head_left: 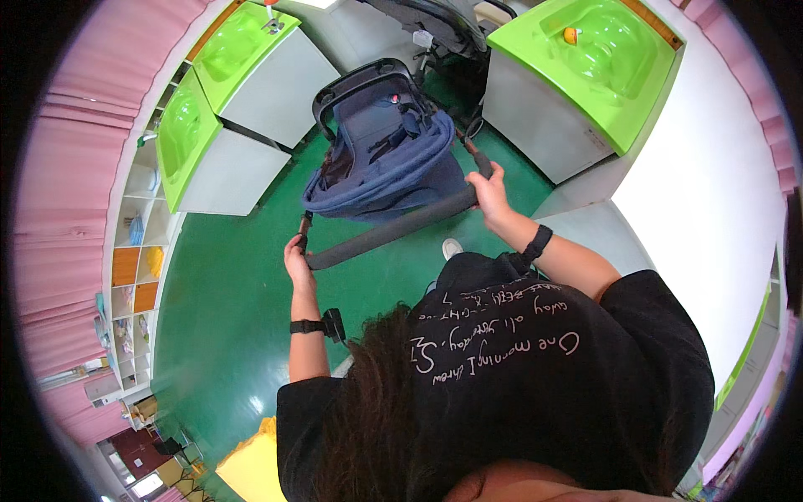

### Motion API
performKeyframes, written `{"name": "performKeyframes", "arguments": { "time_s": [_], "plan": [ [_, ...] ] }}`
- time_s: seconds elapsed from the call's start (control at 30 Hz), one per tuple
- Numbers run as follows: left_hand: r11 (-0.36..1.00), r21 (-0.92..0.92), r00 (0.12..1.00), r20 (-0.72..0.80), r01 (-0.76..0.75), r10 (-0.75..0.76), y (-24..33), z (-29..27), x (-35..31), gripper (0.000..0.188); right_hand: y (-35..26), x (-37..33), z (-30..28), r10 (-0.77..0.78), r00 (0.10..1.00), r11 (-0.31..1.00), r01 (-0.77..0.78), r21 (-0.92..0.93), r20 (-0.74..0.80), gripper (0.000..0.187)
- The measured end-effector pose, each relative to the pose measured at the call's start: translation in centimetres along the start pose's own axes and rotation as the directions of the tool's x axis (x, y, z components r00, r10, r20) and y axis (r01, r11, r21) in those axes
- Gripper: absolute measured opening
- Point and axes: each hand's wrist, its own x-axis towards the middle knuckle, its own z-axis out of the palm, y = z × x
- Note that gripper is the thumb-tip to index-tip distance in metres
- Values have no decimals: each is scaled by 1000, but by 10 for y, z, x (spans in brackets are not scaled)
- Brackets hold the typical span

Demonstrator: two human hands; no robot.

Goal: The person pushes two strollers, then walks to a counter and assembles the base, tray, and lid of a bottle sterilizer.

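A navy-blue baby stroller (pixel 401 180) stands in front of me, its seat holding dark straps and a red buckle button. Its dark foam handlebar (pixel 393 226) runs slantwise toward me. At the bar's left end, my left hand (pixel 298 261) is closed around the corner by the frame joint. My right hand (pixel 492 194) grips the opposite end, farther from me, with the thumb along the bar. Both wrists wear black bands. The stroller's wheels are mostly hidden under the seat and hood.
Green basins on white cabinets stand at the left (pixel 188 125) and right (pixel 585 58). A second, dark stroller (pixel 447 33) is beyond mine. White shelving (pixel 138 209) lines the left wall before pink curtains (pixel 67 192). A yellow sheet-like thing (pixel 255 464) lies behind at left on the green floor (pixel 226 335).
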Motion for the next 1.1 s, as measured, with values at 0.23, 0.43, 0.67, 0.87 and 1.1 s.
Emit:
{"name": "performKeyframes", "arguments": {
  "time_s": [0.23,0.43,0.67,0.87,1.1],
  "plan": [
    [994,-39,994,-6,104,-105,28,40,-11,30,-51,45,-4,61,998,997,-60,-48,27,76],
    [981,26,980,63,190,-191,41,78,-54,29,-79,76,-26,57,998,992,-58,-111,-13,75],
    [958,114,952,132,264,-278,42,113,-89,36,-112,109,-57,50,999,989,-47,-140,16,71],
    [933,202,891,290,299,-349,51,162,-131,39,-147,146,-94,56,997,985,-47,-169,45,68],
    [960,113,841,464,256,-278,73,210,-177,49,-157,218,-144,-25,986,1000,23,15,165,11]
  ]
}}
